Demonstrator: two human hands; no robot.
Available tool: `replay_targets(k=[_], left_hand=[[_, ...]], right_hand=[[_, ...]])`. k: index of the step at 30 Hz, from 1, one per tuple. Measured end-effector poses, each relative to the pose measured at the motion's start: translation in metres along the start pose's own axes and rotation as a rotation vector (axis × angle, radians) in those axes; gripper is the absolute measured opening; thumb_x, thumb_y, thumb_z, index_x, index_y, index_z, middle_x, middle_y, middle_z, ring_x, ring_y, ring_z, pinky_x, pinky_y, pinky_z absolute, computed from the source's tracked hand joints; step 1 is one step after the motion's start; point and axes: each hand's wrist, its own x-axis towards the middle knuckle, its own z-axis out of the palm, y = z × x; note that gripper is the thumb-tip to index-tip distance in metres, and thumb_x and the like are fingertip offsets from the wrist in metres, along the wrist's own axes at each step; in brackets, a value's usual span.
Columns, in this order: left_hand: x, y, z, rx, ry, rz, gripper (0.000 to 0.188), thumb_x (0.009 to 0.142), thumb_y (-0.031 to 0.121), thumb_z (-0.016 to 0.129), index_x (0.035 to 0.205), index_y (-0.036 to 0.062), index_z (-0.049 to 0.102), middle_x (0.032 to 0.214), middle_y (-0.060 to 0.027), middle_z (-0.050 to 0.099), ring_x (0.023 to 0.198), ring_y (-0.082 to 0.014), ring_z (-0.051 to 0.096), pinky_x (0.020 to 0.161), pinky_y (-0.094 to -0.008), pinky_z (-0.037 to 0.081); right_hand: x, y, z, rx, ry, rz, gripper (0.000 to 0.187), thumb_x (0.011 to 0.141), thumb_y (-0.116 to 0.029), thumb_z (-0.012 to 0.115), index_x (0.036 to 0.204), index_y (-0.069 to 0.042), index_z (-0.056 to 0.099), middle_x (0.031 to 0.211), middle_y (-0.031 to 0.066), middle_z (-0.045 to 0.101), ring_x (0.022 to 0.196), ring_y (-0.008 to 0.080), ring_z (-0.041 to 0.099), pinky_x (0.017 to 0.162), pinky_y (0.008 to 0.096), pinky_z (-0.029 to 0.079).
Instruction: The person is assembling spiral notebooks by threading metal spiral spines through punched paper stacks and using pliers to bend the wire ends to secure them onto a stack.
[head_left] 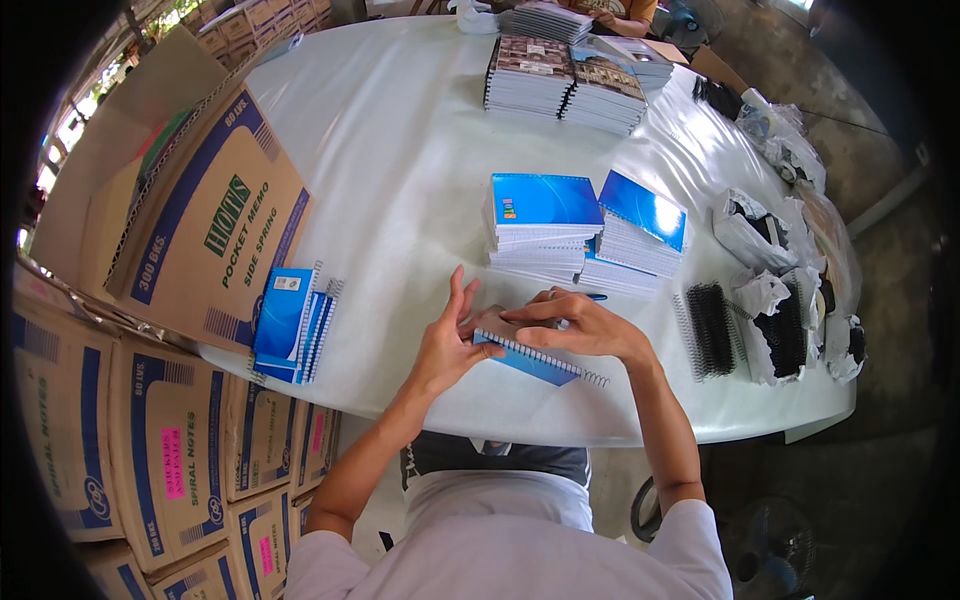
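A small blue spiral notebook (540, 364) is tilted up near the table's front edge, its wire coil running along the upper edge. A loose length of coil (596, 379) sticks out past its right end. My left hand (452, 335) grips the notebook's left end, thumb on the blue cover and forefinger raised. Bent over the coiled edge, my right hand (575, 325) has its fingers closed on the notebook's grey-brown back. A thin dark blue object (597, 296) shows just behind the right knuckles; whether that hand holds it is hidden.
Blue notebooks stand in two stacks (543, 200) (640, 215) beyond my hands; more (285, 315) lie left beside a large carton (215, 220). Black coils (710, 330) and plastic-wrapped bundles (755, 230) line the right. Thicker books (530, 75) sit far back, near another person (625, 15).
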Motion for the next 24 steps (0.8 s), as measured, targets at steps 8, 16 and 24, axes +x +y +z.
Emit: replay_targets(k=[8,16,24], left_hand=[[0.002,-0.002,-0.003,0.131,-0.075,-0.045,0.121,0.072,0.004,0.085,0.157,0.0176,0.000,0.155,-0.0221,0.031,0.126,-0.0233,0.054,0.097,-0.0322,0.053],[-0.001,0.015,-0.010,0.162,-0.311,-0.058,0.070,0.086,0.009,0.075,0.147,0.0039,0.042,0.149,-0.0142,0.046,0.129,-0.0171,0.050,0.106,-0.0336,0.044],[-0.021,0.013,-0.039,0.064,-0.128,0.089,0.045,0.096,0.008,0.060,0.140,0.0005,0.051,0.144,-0.0109,0.053,0.138,-0.0224,0.043,0.114,-0.0356,0.031]], right_hand=[[-0.009,-0.017,-0.003,0.098,-0.018,-0.038,0.051,0.092,-0.048,0.063,0.119,-0.005,0.071,0.097,0.0193,0.070,0.089,0.0273,0.060,0.083,0.0351,0.048],[-0.045,-0.014,-0.016,-0.170,0.248,-0.082,0.049,0.088,-0.044,0.067,0.115,-0.004,0.072,0.097,0.0222,0.069,0.090,0.0335,0.062,0.085,0.0410,0.048],[-0.104,0.031,0.005,-0.990,0.574,0.286,0.051,0.078,-0.025,0.079,0.124,-0.010,0.065,0.130,0.0138,0.055,0.119,0.0311,0.050,0.097,0.0431,0.040]])
